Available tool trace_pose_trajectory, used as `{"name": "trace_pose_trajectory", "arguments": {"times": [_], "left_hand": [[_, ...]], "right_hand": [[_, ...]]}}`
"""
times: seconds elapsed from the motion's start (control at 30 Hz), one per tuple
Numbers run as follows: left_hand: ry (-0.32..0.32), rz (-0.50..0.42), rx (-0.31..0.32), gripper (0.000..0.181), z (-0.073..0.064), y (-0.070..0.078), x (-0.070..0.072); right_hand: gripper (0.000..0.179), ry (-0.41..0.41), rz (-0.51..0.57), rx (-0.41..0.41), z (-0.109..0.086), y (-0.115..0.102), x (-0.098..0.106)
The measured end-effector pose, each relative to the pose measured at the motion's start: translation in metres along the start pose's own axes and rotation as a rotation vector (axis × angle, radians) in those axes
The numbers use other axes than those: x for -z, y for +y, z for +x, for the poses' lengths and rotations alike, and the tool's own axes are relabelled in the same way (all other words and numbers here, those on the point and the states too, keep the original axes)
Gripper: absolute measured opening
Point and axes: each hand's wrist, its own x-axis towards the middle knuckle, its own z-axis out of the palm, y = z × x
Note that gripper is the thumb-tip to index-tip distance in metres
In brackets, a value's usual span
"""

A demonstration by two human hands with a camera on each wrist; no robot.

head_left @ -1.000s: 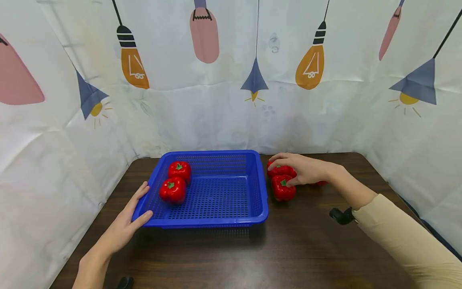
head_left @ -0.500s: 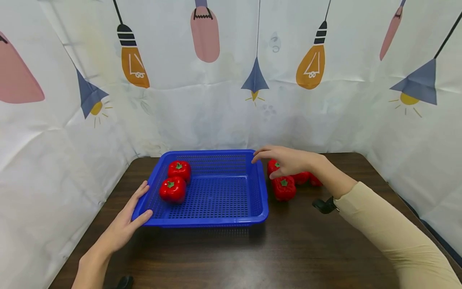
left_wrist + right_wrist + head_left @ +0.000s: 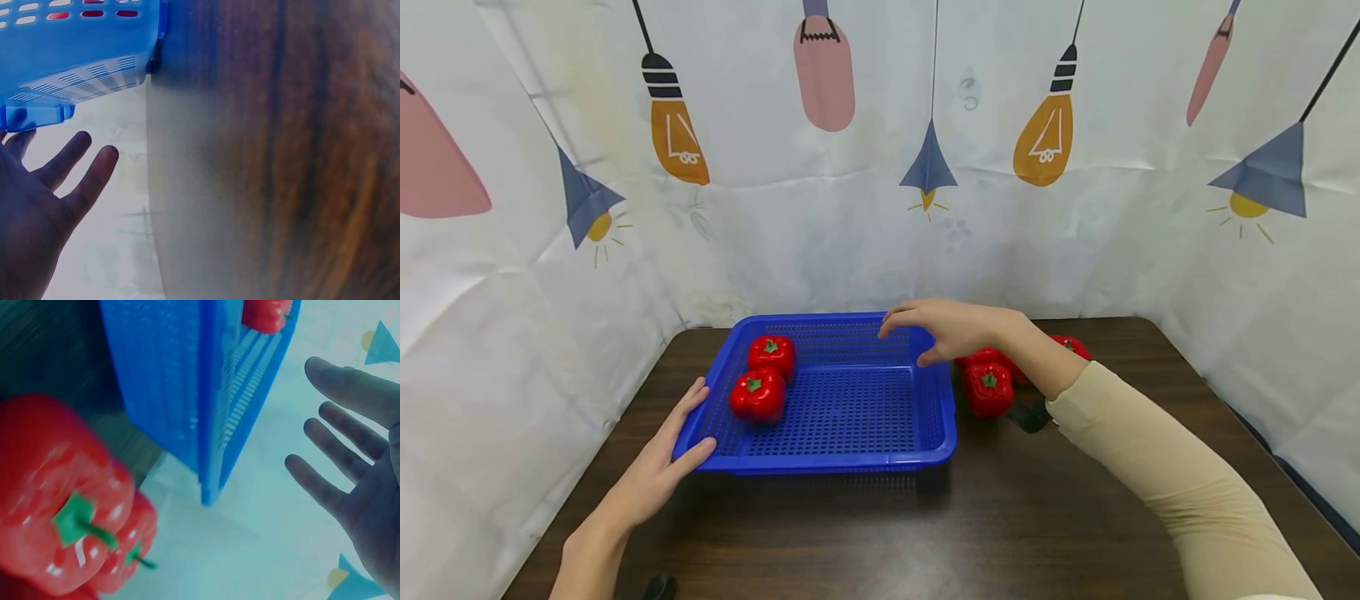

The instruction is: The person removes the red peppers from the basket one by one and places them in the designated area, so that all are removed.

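Note:
Two shiny red bell peppers (image 3: 759, 397) with green stems sit at the left side of a blue perforated plastic basket (image 3: 835, 463). My left hand (image 3: 651, 471) rests at the basket's left edge, thumb at the front rim and fingers extended along the side. Over the basket's back right corner hovers my right hand (image 3: 958, 327), with thumb and fingers spread. The right wrist view confirms nothing lies in that hand (image 3: 369, 469). Right of the basket, more red bell peppers (image 3: 988, 390) stand on the table, partly hidden by my right forearm.
The dark wooden table (image 3: 865, 542) reaches back to a white curtain (image 3: 850, 242) printed with lamps and bulbs. Another red pepper (image 3: 1071, 345) shows behind my right arm. A black wrist strap piece (image 3: 1030, 417) hangs below the right sleeve.
My right hand has left the peppers on the right and travelled left, empty, to above the basket's right side. The left hand and the basket have stayed in place.

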Motion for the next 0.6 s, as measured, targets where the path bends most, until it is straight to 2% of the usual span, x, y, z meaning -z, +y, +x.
{"name": "trace_pose_trajectory", "arguments": {"times": [0.33,0.6], "left_hand": [[0.011,0.011,-0.007,0.072,-0.001,-0.002,-0.001],[0.007,0.01,-0.003,0.071,0.0,0.0,0.0]], "right_hand": [[0.056,-0.059,-0.027,0.026,0.034,-0.016,-0.001],[0.057,-0.075,-0.041,0.055,0.057,-0.026,-0.005]]}}
